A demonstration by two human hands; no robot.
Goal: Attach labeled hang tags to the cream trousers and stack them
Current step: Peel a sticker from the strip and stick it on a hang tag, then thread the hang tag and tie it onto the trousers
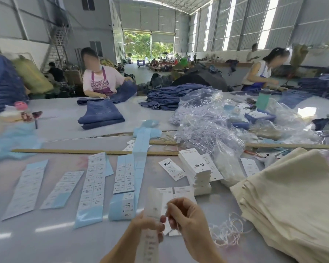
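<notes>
Label sheets (92, 185) lay fanned out on the table (46, 242) at the left, and just right of them, near centre, the left hand (148, 225) had its fingers curled round a blurred white strip (152, 215), gripping it upright. Beside it the right hand (186, 221) pinched something at the strip's edge between thumb and forefinger — too small to make out! Farther right sat the tag stack (197, 171), loose strings (230, 232) near, and the cream trousers (296, 202) piled at the right edge.
</notes>
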